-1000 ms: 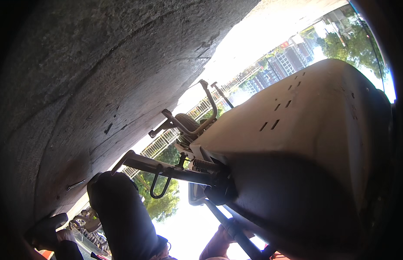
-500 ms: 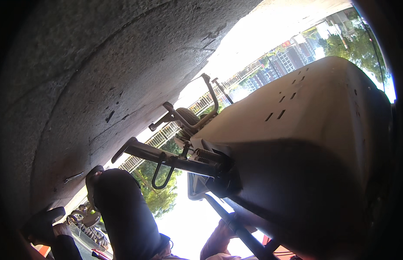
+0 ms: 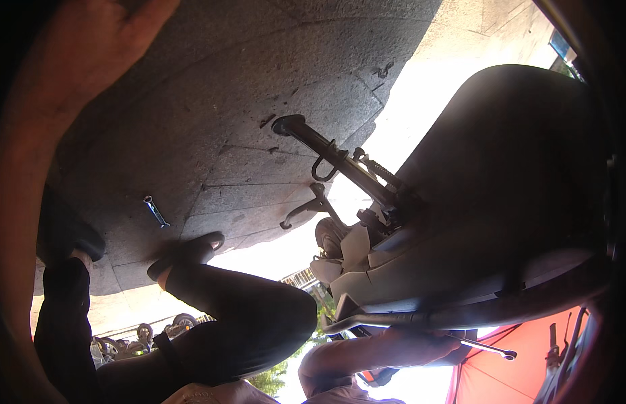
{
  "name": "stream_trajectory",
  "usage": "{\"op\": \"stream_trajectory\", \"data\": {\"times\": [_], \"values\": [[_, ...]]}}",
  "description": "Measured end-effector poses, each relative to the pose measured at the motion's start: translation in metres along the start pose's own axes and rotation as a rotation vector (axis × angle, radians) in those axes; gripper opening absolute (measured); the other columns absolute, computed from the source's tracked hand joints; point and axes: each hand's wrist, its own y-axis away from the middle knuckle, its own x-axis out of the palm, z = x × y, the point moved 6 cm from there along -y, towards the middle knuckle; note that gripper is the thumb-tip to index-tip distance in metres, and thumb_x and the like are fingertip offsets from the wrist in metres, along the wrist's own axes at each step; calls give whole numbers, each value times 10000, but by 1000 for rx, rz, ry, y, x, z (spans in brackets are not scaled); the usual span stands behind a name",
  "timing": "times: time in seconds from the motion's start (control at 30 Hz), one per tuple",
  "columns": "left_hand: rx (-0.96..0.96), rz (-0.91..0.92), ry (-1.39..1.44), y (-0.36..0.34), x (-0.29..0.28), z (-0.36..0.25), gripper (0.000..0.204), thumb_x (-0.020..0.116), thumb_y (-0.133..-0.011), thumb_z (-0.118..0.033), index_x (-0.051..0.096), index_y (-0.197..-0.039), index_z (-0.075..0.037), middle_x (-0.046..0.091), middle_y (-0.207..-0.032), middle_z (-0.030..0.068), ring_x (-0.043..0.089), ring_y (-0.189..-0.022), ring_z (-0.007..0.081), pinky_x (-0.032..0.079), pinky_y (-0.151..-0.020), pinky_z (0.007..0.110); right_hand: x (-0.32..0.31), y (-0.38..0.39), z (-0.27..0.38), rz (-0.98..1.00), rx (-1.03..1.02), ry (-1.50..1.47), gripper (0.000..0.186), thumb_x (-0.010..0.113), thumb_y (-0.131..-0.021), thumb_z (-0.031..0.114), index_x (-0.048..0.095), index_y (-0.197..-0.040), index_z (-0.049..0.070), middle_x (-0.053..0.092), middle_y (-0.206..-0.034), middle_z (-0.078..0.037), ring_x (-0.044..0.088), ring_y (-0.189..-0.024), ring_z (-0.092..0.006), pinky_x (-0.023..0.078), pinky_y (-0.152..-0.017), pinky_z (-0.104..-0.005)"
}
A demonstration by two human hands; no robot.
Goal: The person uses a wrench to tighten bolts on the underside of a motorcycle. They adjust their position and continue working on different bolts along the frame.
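Observation:
Along the left rim my bare left forearm reaches up to my left hand (image 3: 101, 44), which looks open: one digit stands apart, and the other fingertips are cut off by the edge. At the lower middle, my right hand (image 3: 434, 346) is closed round a silver wrench (image 3: 491, 348), whose ring end sticks out to the right. The hand sits against the underside of a curved tube (image 3: 394, 319) on a scooter (image 3: 475, 222); its fingertips are partly hidden. Another wrench (image 3: 156, 212) lies on the stone ground, closest to the dark shoes.
The scene appears upside down, with the paved ground (image 3: 252, 67) at the top. A side stand (image 3: 340, 158) with a spring juts from the scooter. Legs in dark trousers (image 3: 245, 323) fold at the lower left. A red canopy (image 3: 505, 370) and parked scooters (image 3: 144, 337) show behind.
The view has turned, so the ground fills more of the top. My left hand has come into view at the upper left. The wrench in my right hand now shows.

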Motion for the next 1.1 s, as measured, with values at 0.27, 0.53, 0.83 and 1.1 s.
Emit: {"op": "stream_trajectory", "data": {"times": [0.27,0.53,0.83,1.1], "values": [[374,359,643,22,70,-221,306,586,-888,-119,570,-1186,-52,573,-1139,121,579,-1034,309,479,-885,383,-24,57,-9,457,0,-1036,298,465,-1009,349,502,-991,54,434,-666,0,394,-535,-97,353,-512,-252],[330,701,722,16,110,-250,404,484,-983,-291,516,-1338,-99,585,-1279,125,538,-1198,254,426,-999,345,68,211,-89,928,315,-725,168,466,-998,154,567,-1040,26,480,-597,-17,473,-518,-105,400,-502,-275],[175,694,886,15,118,-237,435,511,-990,-280,484,-1384,-97,588,-1290,53,521,-1195,155,385,-1028,297,159,221,-71,490,455,-914,220,436,-1023,202,553,-1008,16,455,-626,30,409,-553,-39,340,-487,-212],[205,703,880,13,110,-240,388,555,-965,-186,497,-1335,-85,590,-1227,61,536,-1140,155,422,-975,305,193,213,-36,253,623,-1146,201,421,-1018,200,527,-977,34,484,-612,12,450,-543,-67,383,-515,-238]]}}
